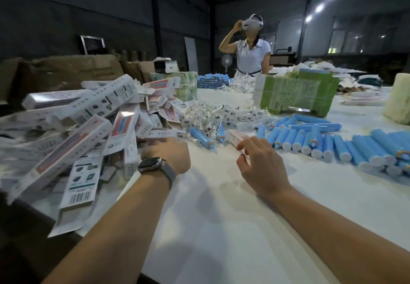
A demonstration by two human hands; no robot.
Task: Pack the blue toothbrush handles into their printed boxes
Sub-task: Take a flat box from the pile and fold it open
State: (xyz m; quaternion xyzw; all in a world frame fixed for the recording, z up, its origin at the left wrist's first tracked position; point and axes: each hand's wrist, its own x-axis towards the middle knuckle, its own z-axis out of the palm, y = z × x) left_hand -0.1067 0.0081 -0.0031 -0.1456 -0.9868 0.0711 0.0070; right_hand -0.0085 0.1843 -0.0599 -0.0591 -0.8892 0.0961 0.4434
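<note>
My right hand (259, 161) pinches the near end of a white printed box (236, 137) that lies on the white table (221, 206). My left hand (168, 155), with a watch on the wrist, reaches into the edge of a big heap of printed boxes (84, 124) at the left; its fingers are blurred and hidden, so what they hold is unclear. Rows of blue toothbrush handles (332, 144) lie to the right. Two single blue handles (200, 137) rest just beyond my hands.
A pile of small clear plastic packets (213, 115) lies behind the hands. A green crate (297, 90) stands further back, with more blue handles (213, 80) beyond. A person in a headset (251, 48) stands at the table's far side. Brown cartons (73, 68) are stacked back left.
</note>
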